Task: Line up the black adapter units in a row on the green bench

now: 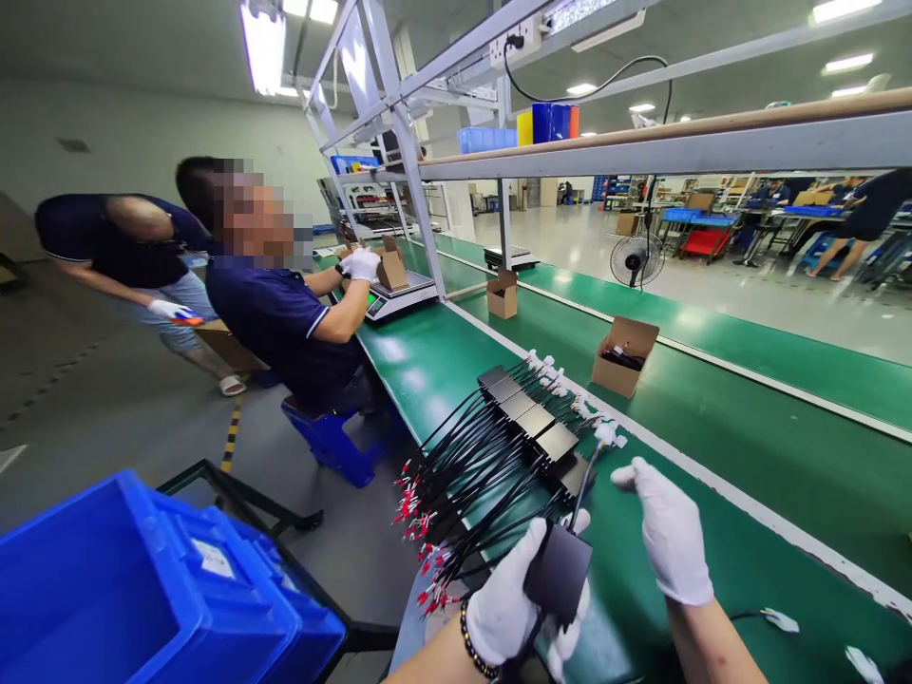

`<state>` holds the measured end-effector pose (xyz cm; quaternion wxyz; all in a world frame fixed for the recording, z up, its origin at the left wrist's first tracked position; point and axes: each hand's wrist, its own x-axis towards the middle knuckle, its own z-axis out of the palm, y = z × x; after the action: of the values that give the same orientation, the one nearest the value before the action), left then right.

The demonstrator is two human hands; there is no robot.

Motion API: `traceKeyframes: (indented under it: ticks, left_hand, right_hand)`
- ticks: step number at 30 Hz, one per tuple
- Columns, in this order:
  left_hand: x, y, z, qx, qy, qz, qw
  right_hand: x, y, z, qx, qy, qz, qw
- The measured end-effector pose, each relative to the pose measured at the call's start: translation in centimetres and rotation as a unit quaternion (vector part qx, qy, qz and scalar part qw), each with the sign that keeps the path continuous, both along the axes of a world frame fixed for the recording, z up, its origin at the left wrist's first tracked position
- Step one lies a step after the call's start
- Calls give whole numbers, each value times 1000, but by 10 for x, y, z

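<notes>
My left hand [517, 598], in a white glove, is closed around a flat black box-shaped module [560, 573] with a black cable rising from it. My right hand [666, 532], also gloved, hovers just right of it with the fingers curled loosely and the thumb out, holding nothing that I can see. In front of both hands a row of several identical black modules [531, 418] lies on the green bench [427, 361], their black wires with red ends [420, 513] fanning left over the bench edge and white connectors [570, 394] on the right.
An open cardboard box [623, 353] holding black parts stands on the conveyor belt [748, 446], a smaller one [503, 294] farther along. A seated person in a navy shirt [285, 323] works at a scale [399, 296]. Another person [121, 247] bends behind. Blue bins [142, 589] stand at lower left.
</notes>
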<state>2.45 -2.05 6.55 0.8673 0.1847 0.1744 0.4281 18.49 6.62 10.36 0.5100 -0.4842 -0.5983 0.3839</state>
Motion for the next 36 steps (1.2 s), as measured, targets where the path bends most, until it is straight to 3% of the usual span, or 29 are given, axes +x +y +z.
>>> traceKeyframes:
  ticks: [3,5,8,11,17,22,26,31,36]
  left_hand:
    - [-1,-4,11,72,153,15,986]
    - [-1,-6,22,153,299,85,938]
    - [1,-9,36,241,426,162,857]
    - [3,-10,39,258,475,152,827]
    - [7,-11,27,253,573,104,773]
    - [1,-9,29,212,665,99,709]
    - [-8,-9,34,192,691,55,694]
    - [-12,-12,30,199,680,62,703]
    - [-18,-13,18,176,688,37,703]
  right_hand:
    - [-2,-5,0,-127,-30,172,976]
    - [-4,-10,1,-150,-44,234,960]
    - [-6,-16,1,-149,-49,224,962]
    - [-5,-17,0,-151,-38,211,965]
    - [-2,-18,-11,-162,-5,210,964]
    - [9,-9,-26,-148,90,165,971]
    - [19,2,-32,-116,138,113,977]
    - [20,2,-28,-126,102,125,979]
    - [33,12,-27,-127,-16,86,988]
